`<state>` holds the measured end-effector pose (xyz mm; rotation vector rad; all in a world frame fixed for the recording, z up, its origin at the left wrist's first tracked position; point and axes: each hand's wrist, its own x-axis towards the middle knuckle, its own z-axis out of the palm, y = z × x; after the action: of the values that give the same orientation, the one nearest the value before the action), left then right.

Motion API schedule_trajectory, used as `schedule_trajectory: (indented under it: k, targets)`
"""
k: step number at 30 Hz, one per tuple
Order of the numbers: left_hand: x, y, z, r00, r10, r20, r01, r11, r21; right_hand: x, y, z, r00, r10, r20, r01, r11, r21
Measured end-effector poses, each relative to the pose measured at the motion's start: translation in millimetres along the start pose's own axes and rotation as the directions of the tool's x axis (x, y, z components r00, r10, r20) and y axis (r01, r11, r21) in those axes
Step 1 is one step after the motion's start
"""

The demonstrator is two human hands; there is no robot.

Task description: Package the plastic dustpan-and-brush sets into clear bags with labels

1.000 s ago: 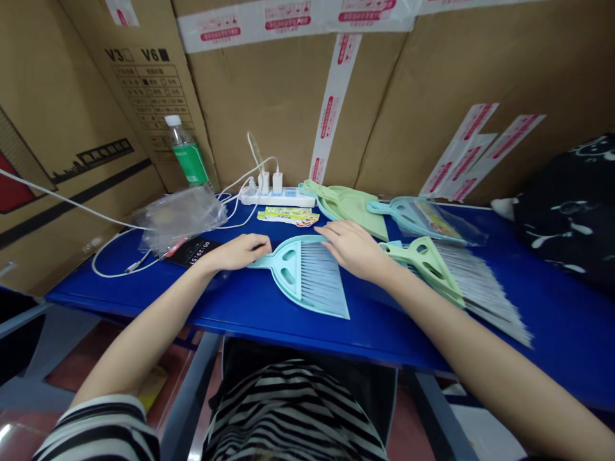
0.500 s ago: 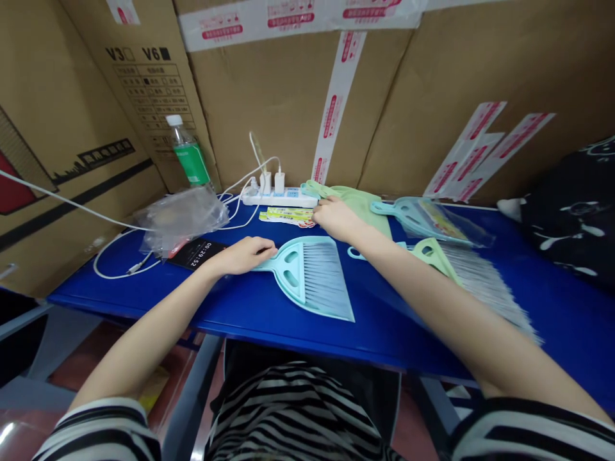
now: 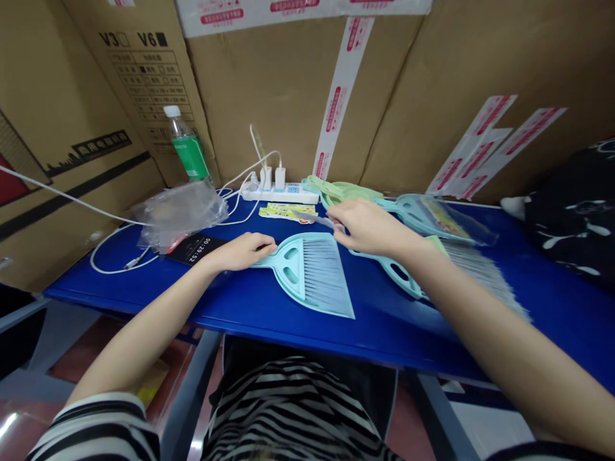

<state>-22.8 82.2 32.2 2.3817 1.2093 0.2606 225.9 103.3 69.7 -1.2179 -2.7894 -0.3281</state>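
Observation:
My left hand (image 3: 245,251) is closed round the handle of a light blue dustpan (image 3: 283,282), which lies on the table. A matching brush (image 3: 327,272) with grey bristles is nested in the pan. My right hand (image 3: 360,224) is closed on a slim grey pointed tool (image 3: 314,219), blurred, whose tip points left over yellow-green printed strips (image 3: 288,210). Beneath and beside my right forearm lie another light blue dustpan or brush handle (image 3: 401,276) and grey bristles (image 3: 480,272). Just behind that hand is a green dustpan (image 3: 353,190).
A bagged light blue set (image 3: 423,214) lies at the back right. A white power strip (image 3: 283,192) with chargers and cables stands at the back. On the left are crumpled plastic bags (image 3: 182,208), a phone (image 3: 196,248) and a bottle (image 3: 189,150). Cardboard walls (image 3: 278,96) enclose the table.
My right hand has come nearer and to the right from the back of the table, and the slim grey tool now shows in it. My left hand keeps its hold on the dustpan.

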Motion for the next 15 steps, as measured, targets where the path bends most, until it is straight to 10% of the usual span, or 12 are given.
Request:
schedule_trajectory:
  k: [7,15]
  targets:
    - [0,2,-2,1.0,0.015,0.014,-0.015,0.999,-0.031,-40,-9,5,0.968,-0.247,-0.05,0.248,0.902,0.354]
    - [0,4,-3,1.0,-0.004,0.029,0.005,1.0,-0.023,-48,-33,1,0.972,-0.193,0.133,0.158,0.959,0.234]
